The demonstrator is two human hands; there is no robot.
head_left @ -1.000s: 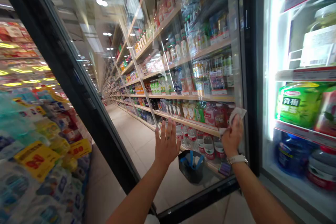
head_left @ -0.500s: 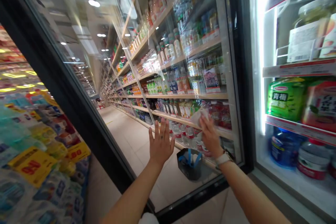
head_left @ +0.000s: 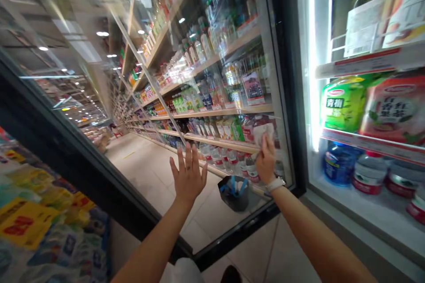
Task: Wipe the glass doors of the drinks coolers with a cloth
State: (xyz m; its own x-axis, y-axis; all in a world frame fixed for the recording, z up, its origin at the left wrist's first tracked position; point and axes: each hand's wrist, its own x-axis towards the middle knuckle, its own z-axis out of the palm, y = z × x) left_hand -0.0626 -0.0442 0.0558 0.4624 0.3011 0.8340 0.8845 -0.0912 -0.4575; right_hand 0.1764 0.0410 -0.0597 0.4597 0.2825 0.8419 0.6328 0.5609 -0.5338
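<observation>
A glass door (head_left: 149, 172) in a black frame (head_left: 282, 66) stands swung open before me. My left hand (head_left: 188, 174) lies flat against the pane with its fingers spread, holding nothing. To the right, my right hand (head_left: 266, 159) presses a white cloth (head_left: 263, 133) to the glass near the frame's right side; it may be a paper wipe, I cannot tell. A pale band circles my right wrist. Bottles on shelves show in the pane behind both hands.
Right of the door is a lit cooler with a green drink pack (head_left: 341, 104), a red pack (head_left: 395, 108) and large bottles. A dark bag (head_left: 235, 194) with blue straps shows low through the glass. Wrapped goods with a yellow price sign (head_left: 25, 221) fill the lower left.
The right hand has moved the cloth along the glass toward the door's right frame. The left hand stays flat on the pane. The whole view has shifted a little to the right.
</observation>
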